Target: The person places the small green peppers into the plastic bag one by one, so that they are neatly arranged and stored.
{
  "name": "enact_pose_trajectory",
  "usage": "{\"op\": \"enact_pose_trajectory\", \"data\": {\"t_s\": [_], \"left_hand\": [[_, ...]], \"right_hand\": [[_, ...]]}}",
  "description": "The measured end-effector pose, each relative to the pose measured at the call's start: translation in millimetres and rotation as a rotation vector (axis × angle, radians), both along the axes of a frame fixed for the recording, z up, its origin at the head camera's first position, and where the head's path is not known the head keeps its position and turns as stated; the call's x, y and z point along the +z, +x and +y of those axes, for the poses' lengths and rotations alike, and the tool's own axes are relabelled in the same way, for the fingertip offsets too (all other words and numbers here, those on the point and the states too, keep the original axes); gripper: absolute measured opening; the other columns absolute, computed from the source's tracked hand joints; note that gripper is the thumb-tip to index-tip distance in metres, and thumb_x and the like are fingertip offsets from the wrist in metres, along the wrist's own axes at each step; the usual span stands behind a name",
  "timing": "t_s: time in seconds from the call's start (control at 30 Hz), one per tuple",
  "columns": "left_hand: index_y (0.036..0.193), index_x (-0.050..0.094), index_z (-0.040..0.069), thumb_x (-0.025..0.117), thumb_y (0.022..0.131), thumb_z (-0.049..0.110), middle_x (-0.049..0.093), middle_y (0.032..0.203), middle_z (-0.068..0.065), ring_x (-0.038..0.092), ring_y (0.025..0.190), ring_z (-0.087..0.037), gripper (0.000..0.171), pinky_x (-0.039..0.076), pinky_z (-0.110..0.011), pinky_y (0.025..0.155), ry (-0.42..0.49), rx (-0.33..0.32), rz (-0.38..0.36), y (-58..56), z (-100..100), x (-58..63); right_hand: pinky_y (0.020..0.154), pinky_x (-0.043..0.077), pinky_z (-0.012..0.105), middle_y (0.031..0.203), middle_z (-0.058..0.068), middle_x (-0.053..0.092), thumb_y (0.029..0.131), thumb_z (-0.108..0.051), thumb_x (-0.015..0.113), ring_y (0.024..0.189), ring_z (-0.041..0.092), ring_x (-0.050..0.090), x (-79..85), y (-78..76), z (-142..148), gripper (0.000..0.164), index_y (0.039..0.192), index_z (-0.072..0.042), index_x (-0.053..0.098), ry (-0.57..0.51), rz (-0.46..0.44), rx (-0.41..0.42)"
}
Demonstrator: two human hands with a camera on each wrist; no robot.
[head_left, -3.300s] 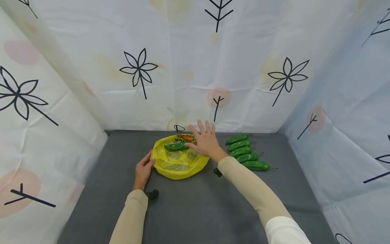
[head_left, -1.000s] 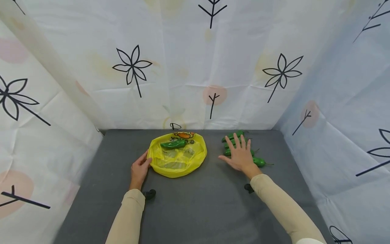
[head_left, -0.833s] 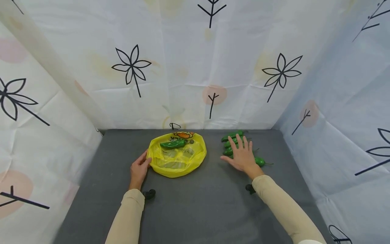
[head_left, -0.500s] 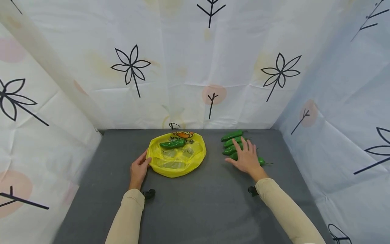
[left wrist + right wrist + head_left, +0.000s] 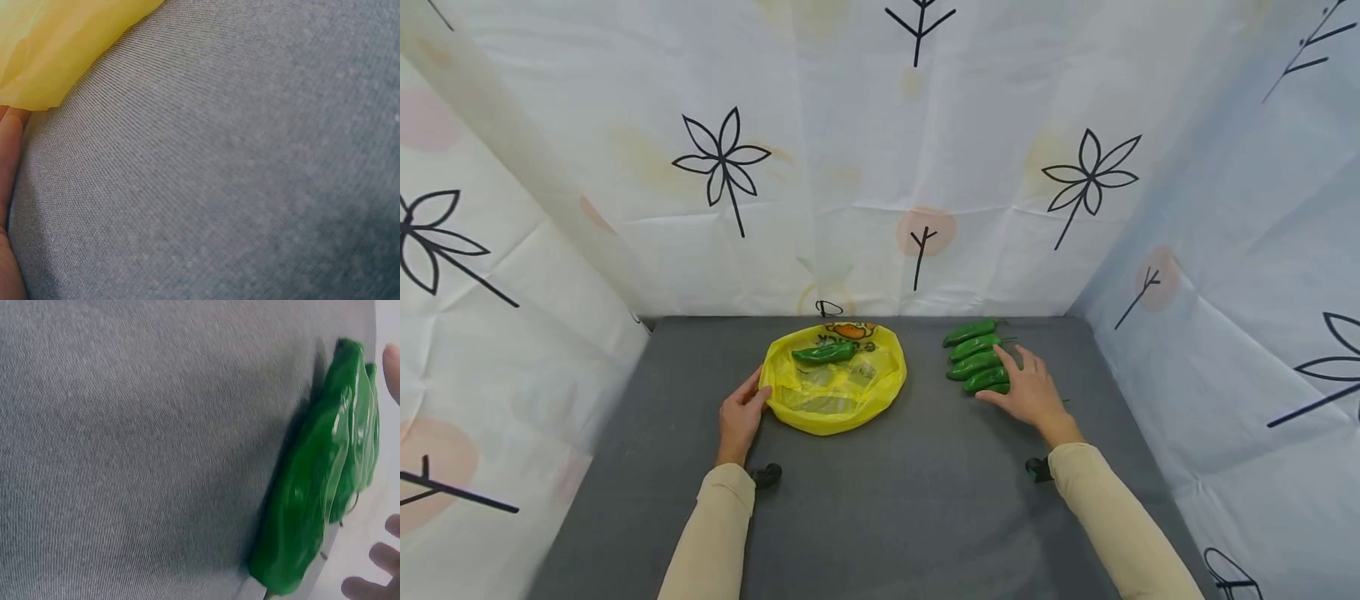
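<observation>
A yellow plastic bag [image 5: 880, 398] lies with its mouth spread round on the table, and one green chili pepper [image 5: 823, 353] rests in its upper part. At the bag's left rim my left hand [image 5: 743, 417] pinches the edge between thumb and fingers; in the left wrist view only part of that hand shows beside the yellow film. Several green chili peppers [image 5: 973, 364] lie side by side to the right. Over the nearest pepper [image 5: 300, 494] hovers my right hand [image 5: 1033, 396], thumb and fingers spread apart. It covers much of that pepper in the head view.
The dark grey tabletop [image 5: 865, 517] ends at a white patterned cloth [image 5: 850, 192] hung behind and on both sides. A small black wrist camera [image 5: 767, 476] sits at the left cuff, and another black camera [image 5: 1037, 469] at the right cuff.
My right hand has moved from above the bag to the right, and over the last second has shifted right and nearer across the pepper row. The left hand keeps its place at the rim.
</observation>
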State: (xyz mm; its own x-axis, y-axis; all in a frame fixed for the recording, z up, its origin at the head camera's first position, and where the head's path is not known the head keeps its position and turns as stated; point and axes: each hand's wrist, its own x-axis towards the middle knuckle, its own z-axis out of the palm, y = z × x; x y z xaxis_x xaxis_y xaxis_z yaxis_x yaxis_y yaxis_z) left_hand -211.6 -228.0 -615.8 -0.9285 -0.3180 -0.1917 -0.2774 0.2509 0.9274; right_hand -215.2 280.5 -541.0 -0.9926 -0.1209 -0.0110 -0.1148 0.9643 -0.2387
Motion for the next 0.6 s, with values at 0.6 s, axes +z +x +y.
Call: {"op": "enact_pose_trajectory", "data": {"t_s": [0.6], "left_hand": [[0.146,0.054,0.043,0.064,0.099,0.044,0.063,0.144,-0.001,0.06,0.111,-0.007,0.047,0.048,-0.005,0.076,-0.007,0.007,0.014,-0.3,0.1,-0.1]], "right_hand": [[0.1,0.041,0.072,0.153,0.033,0.032,0.088,-0.044,0.079,0.136,0.056,0.037,-4.4,2.4,31.0,0.088,0.158,-0.012,0.036,-0.257,-0.169,-0.056]]}}
